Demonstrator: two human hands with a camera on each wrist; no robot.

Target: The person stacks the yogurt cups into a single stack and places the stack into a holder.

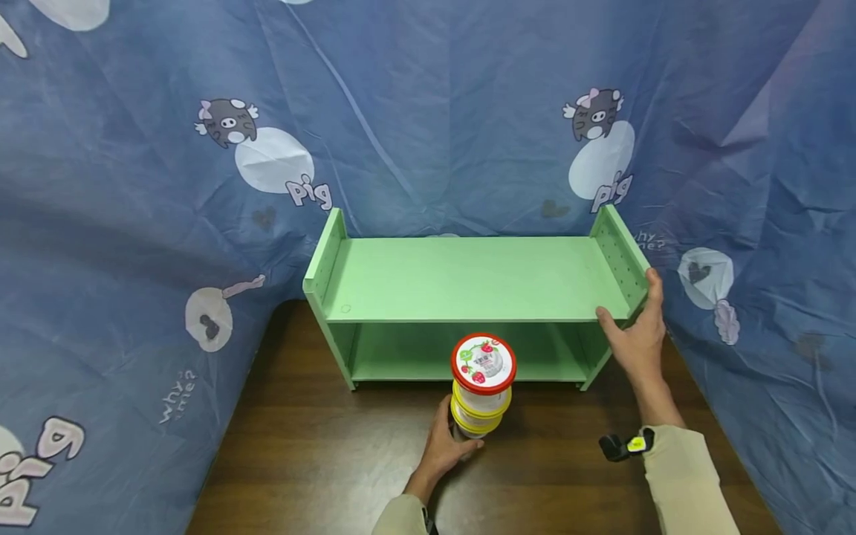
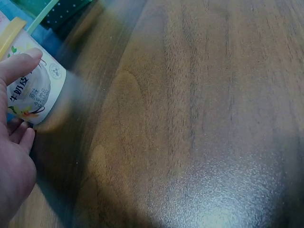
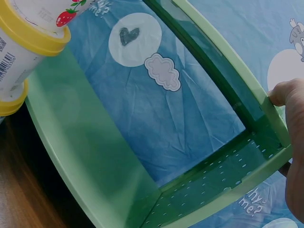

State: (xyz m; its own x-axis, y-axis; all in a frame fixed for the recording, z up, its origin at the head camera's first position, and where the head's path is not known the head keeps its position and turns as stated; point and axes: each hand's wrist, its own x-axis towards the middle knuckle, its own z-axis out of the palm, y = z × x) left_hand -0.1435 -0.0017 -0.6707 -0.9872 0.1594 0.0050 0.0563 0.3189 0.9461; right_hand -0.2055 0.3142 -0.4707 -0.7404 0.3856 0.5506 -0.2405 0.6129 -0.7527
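Observation:
A stack of three round white tubs stands in front of the shelf in the head view, the top one with a red lid [image 1: 484, 363] showing strawberries, the lower two with yellow lids [image 1: 483, 407]. My left hand [image 1: 441, 447] grips the lowest tub, thumb on one side and fingers round the other. In the left wrist view that tub [image 2: 40, 90] shows a printed label under the thumb. My right hand [image 1: 640, 338] holds the front right corner of the light green two-tier shelf [image 1: 461, 279], its thumb at the upper board's front edge.
Below the upper board is the shelf's lower board [image 1: 401, 360]. Perforated side panels [image 1: 622, 256] rise at both ends. The shelf stands on a dark brown wooden table [image 1: 301, 446], with a blue pig-print cloth [image 1: 435, 148] behind it and at both sides.

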